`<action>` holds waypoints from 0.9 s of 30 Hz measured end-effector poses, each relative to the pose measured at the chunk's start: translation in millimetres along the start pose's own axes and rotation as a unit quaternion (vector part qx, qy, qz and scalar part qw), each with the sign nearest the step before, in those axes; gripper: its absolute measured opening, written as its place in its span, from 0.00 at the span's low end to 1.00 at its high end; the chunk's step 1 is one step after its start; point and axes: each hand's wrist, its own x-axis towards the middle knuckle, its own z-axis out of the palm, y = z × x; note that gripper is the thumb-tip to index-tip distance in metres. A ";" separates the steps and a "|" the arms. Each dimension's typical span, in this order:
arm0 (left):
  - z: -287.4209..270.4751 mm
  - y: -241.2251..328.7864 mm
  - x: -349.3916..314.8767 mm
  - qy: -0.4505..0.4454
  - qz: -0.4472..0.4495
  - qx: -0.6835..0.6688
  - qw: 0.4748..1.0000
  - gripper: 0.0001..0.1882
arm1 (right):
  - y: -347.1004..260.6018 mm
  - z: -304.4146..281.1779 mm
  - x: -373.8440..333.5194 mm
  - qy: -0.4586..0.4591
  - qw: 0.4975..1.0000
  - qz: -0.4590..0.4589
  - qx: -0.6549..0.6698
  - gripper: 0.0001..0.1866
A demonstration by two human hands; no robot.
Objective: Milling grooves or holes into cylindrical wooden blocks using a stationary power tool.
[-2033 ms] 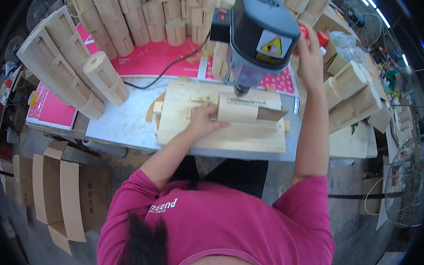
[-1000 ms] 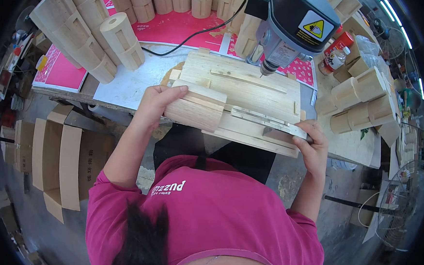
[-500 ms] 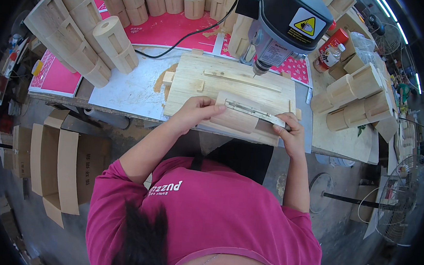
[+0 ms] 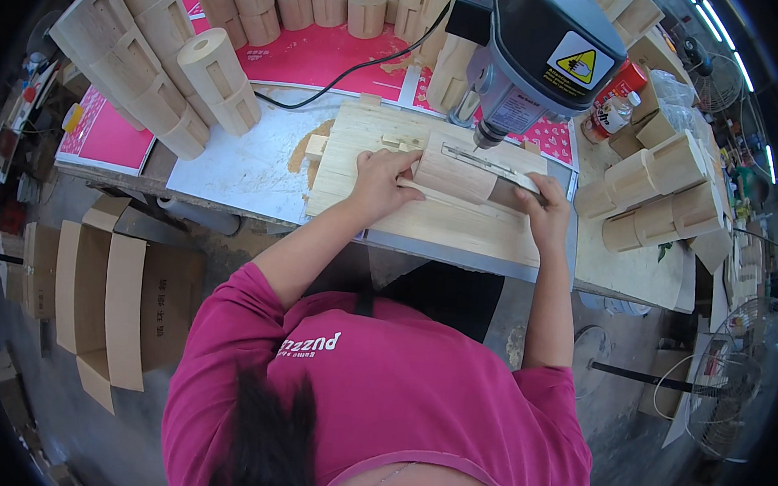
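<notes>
A pale wooden cylinder (image 4: 451,177) lies on its side on the plywood board (image 4: 344,182), by a thin wooden strip fixed there. My left hand (image 4: 382,185) is closed on its left end, thumb low and fingers over the top. Along the cylinder's upper side lies a slim slotted strip (image 4: 505,172), light in colour. Its right end is pinched between the thumb and fingers of my right hand (image 4: 547,213). The drill press (image 4: 543,52) stands just behind, its chuck and bit (image 4: 488,139) right above the strip. Whether the bit touches it, I cannot tell.
Slotted wooden cylinders stand stacked at the left (image 4: 162,95), along the back, and lie at the right (image 4: 663,206). A black cable (image 4: 327,90) crosses the table behind the board. A plastic bottle (image 4: 610,117) stands right of the drill. An open cardboard box (image 4: 127,307) sits on the floor.
Both hands have carried the cylinder and the slotted strip away from me, from the board's near edge to beneath the drill. My left hand has shifted round the cylinder's left end.
</notes>
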 end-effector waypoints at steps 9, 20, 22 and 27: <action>-14.4 -20.7 0.8 -0.005 0.063 0.006 0.998 0.28 | -1.0 17.2 13.0 -0.014 0.999 -0.007 0.048 0.13; -17.7 -24.3 4.0 -0.018 0.130 0.015 0.991 0.26 | -79.0 -68.2 97.0 0.170 0.959 -0.158 0.159 0.16; -15.1 -27.3 3.9 -0.018 0.134 0.014 0.991 0.27 | -117.5 -72.0 128.3 0.170 0.950 -0.208 0.162 0.12; -19.1 -21.8 3.8 -0.041 0.109 0.007 0.993 0.21 | -125.4 -62.2 156.7 0.123 0.980 -0.141 -0.074 0.16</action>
